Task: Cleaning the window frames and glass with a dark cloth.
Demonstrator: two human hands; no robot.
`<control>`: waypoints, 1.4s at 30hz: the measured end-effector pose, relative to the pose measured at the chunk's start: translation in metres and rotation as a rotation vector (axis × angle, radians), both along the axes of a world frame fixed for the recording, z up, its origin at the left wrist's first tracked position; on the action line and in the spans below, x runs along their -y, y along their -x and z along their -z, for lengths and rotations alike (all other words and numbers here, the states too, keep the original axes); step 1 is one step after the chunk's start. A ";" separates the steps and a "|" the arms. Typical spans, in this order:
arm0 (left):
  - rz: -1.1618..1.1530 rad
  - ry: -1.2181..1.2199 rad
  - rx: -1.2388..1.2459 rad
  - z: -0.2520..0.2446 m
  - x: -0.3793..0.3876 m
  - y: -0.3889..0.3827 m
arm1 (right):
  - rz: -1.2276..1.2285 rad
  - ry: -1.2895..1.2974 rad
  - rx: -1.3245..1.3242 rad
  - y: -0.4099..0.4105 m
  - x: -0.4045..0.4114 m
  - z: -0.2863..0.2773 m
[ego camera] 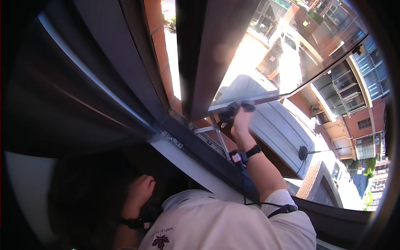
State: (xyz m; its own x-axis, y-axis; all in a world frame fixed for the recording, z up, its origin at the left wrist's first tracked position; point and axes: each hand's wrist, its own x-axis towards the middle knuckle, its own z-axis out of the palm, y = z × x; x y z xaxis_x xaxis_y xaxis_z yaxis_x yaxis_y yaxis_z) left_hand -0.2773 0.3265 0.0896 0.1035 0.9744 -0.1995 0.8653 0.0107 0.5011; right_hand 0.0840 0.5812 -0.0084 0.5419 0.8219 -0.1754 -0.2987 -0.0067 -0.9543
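Observation:
My right hand (242,120) reaches out through an opened window and is closed around a bunched dark cloth (229,112). The cloth lies against the lower edge of the tilted-out window sash (215,47), beside its glass pane (281,47). Below my wrist, a metal friction stay (220,139) joins the sash to the dark window frame (203,159). Indoors, in shadow at the lower left, my left hand (142,189) has its fingers curled; whether anything is inside it is hidden. Each wrist wears a black strap with a small device.
A metal latch part (172,139) sits on the frame, near the white sill (184,168). Outside and below is a white ribbed roof (275,128) bearing an antenna (303,153). A black cable (256,203) runs by my right sleeve. Dark panels (93,62) rise at left.

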 end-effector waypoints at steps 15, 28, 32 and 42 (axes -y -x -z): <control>-0.084 -0.084 -0.063 0.011 0.031 0.025 | -0.976 0.153 -0.743 0.075 0.086 -0.144; -0.180 -0.083 -0.085 0.016 0.081 0.015 | 0.210 -1.233 1.486 0.088 -0.005 -0.344; -0.270 -0.104 -0.136 0.008 0.103 0.019 | -0.090 -1.297 1.634 0.098 0.013 -0.257; -0.319 -0.031 -0.064 -0.009 0.103 0.012 | -0.417 -1.354 1.894 0.050 0.001 -0.296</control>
